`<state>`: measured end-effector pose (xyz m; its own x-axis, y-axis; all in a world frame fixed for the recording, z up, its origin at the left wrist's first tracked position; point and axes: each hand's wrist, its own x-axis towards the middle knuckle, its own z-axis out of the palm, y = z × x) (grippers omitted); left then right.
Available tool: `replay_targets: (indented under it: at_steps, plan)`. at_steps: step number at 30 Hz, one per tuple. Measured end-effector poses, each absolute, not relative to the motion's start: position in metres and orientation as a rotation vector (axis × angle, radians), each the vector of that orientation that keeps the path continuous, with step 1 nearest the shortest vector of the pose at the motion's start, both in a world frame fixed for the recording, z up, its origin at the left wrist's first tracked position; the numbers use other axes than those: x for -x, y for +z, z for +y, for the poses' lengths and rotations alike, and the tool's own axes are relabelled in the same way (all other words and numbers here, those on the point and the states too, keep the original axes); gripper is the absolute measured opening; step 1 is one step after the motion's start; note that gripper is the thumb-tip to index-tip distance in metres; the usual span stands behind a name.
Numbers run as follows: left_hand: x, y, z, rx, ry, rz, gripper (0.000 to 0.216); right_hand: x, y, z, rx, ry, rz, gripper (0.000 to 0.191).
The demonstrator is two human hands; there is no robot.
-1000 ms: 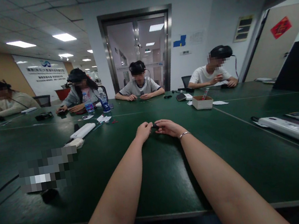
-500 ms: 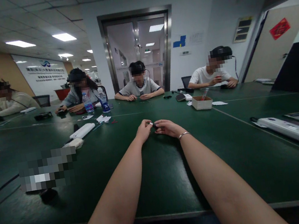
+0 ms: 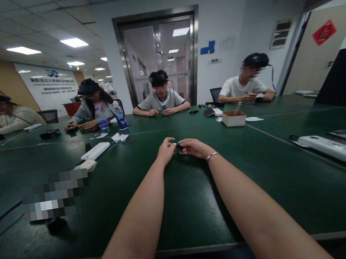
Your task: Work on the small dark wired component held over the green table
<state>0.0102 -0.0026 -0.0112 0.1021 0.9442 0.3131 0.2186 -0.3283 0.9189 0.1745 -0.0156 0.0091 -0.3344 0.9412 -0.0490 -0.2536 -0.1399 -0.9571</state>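
In the head view, both of my hands meet just above the green table. A small black object with a pale, shiny end lies between my fingertips; it is too small to tell its kind. My right hand, with a silver bracelet at the wrist, pinches the black part. At the pale end, the fingers of my left hand are bent around it, the index finger somewhat raised. Much of the object is hidden by my fingers.
A small open box stands ahead to the right. White power strips lie left and right. Two bottles and paper scraps are ahead left. Several people wearing headsets sit along the far side.
My left index finger has lifted and straightened a little off the small object. My right hand stays in place. Across the table on the right, a person's hand has lowered.
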Motion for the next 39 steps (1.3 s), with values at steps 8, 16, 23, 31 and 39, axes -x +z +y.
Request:
replay_targets:
  at_steps: [8, 16, 23, 31, 39]
  plan:
    - [-0.0097, -0.013, -0.0001, -1.66, 1.247, 1.174, 0.024, -0.1738, 0.0115, -0.018, 0.918, 1.632, -1.189, 0.01]
    - [-0.0103, -0.0136, -0.0007, -1.719, 1.216, 1.191, 0.023, -0.1738, 0.0096, -0.016, 0.904, 1.635, -1.209, 0.012]
    - [-0.0102, -0.0115, -0.0022, -1.684, 1.222, 1.19, 0.023, -0.1732, 0.0103, -0.0174, 0.901, 1.628, -1.221, 0.012]
    - [-0.0102, -0.013, -0.0009, -1.687, 1.213, 1.164, 0.022, -0.1731, 0.0116, -0.018, 0.895, 1.638, -1.2, 0.008]
    - [-0.0105, -0.0115, -0.0031, -1.68, 1.207, 1.158, 0.023, -0.1729, 0.0112, -0.0179, 0.896, 1.636, -1.203, 0.01]
